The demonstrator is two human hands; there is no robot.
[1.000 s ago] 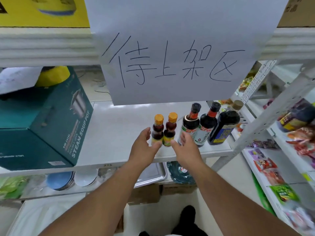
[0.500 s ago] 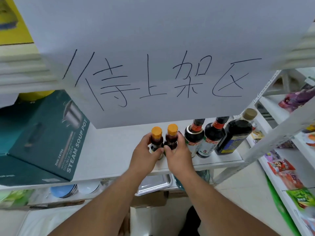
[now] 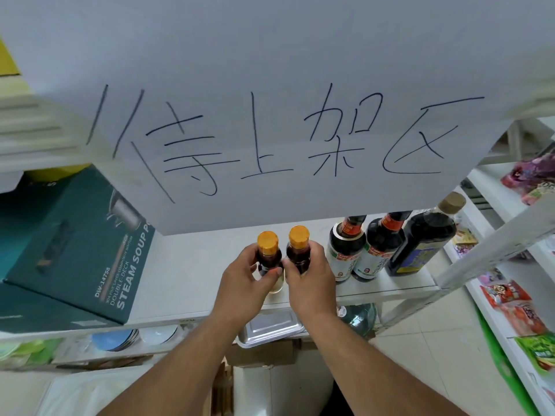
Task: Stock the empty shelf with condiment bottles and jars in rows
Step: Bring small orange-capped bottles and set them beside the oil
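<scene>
White metal racks [image 3: 492, 253], seemingly pale tiled floor [image 3: 420, 355].

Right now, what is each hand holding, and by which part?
Left hand grips the left orange-capped bottle around its body; right hand grips the right orange-capped bottle likewise, below the caps.

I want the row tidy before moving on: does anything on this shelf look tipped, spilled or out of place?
Nothing is tipped or spilled. The two small orange-capped bottles stand upright in the left hand and right hand, beside three upright dark bottles. Only the teal steam soup pot box is no condiment.
</scene>
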